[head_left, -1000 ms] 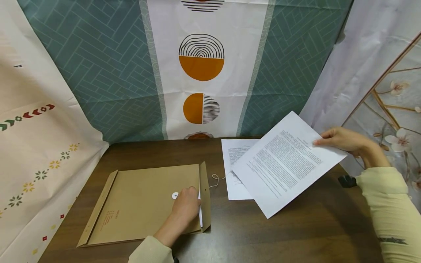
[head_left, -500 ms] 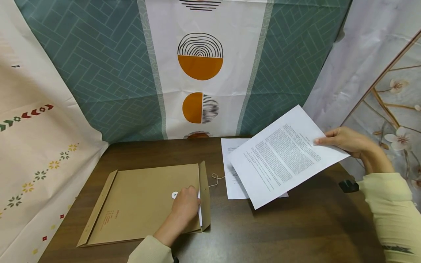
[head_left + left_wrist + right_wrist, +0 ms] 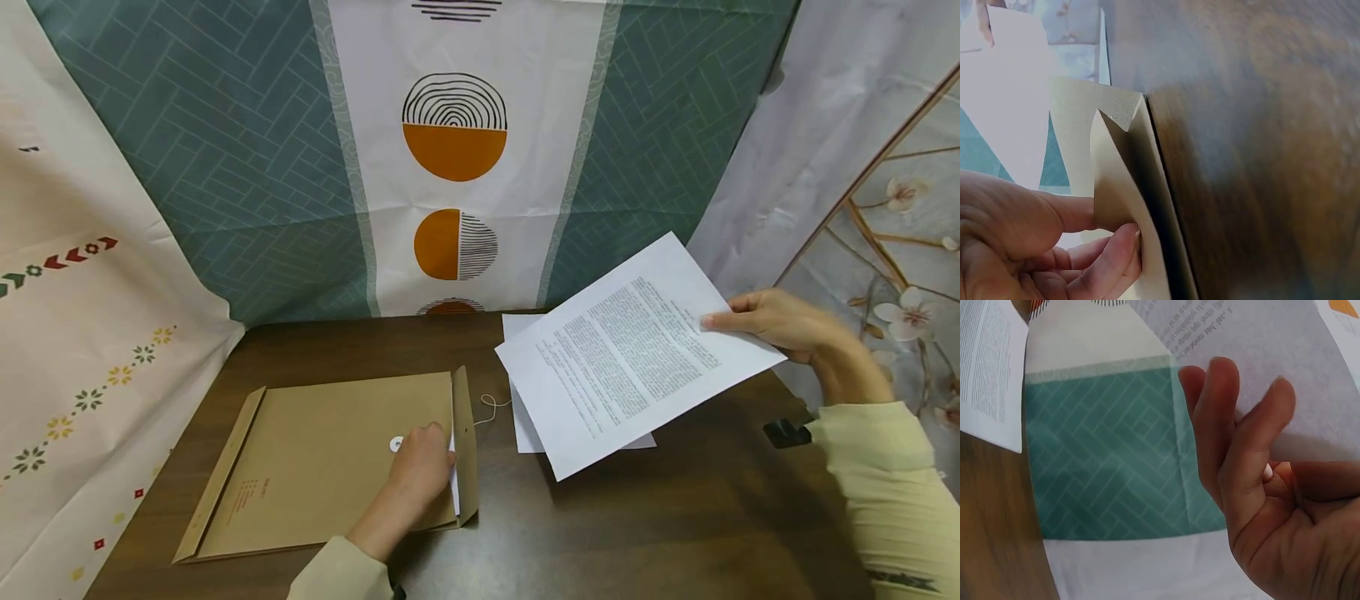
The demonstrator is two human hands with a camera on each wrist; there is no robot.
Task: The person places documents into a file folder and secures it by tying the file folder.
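Observation:
A brown paper document envelope [image 3: 337, 467] lies flat on the table, its flap [image 3: 466, 450] folded out to the right. My left hand [image 3: 420, 467] pinches the upper edge of its mouth, holding it apart from the lower side; the left wrist view shows the gap under the lifted edge [image 3: 1113, 169]. A white edge of paper [image 3: 455, 483] shows inside. My right hand [image 3: 787, 325] grips a printed sheet [image 3: 637, 358] by its right edge, thumb on top and fingers beneath, tilted above the table. Under it another sheet [image 3: 528, 429] lies on the table, mostly covered.
A thin string [image 3: 491, 407] trails from the flap towards the sheets. On the envelope sits a white button disc [image 3: 397, 444]. Patterned cloth [image 3: 285, 167] hangs behind the dark wooden table [image 3: 600, 533], with further cloths at the left and right.
The printed sheet in my right hand has swung left and tilted, covering more of the sheet on the table. My left hand stays at the envelope's mouth.

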